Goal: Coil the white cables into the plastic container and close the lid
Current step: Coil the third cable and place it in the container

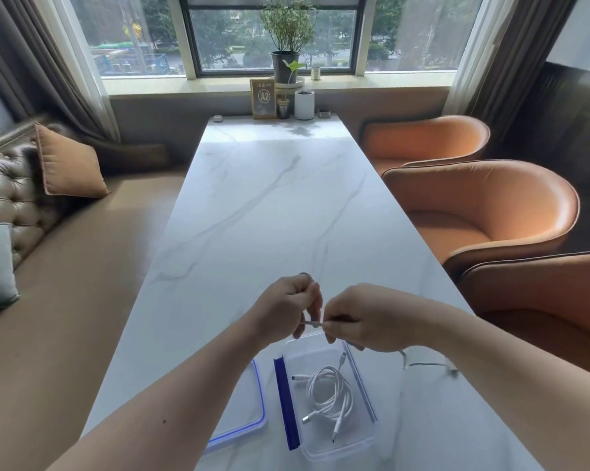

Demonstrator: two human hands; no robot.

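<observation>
A clear plastic container (324, 450) with blue side clips stands open on the white marble table near me. Inside it lies a coiled white cable (327, 392). Its lid (242, 426), clear with a blue rim, lies flat to the container's left, partly under my left forearm. Above the container's far edge, my left hand (286, 304) and my right hand (364, 317) hold a second white cable (313, 323) between them, each pinching it. The loose end of that cable (429, 364) trails on the table to the right, behind my right wrist.
The marble table (269, 198) stretches away to a window sill. At its far end stand a framed sign (263, 98), a white cup (304, 104) and a small jar. Orange chairs (483, 212) line the right side; a sofa with cushions is on the left.
</observation>
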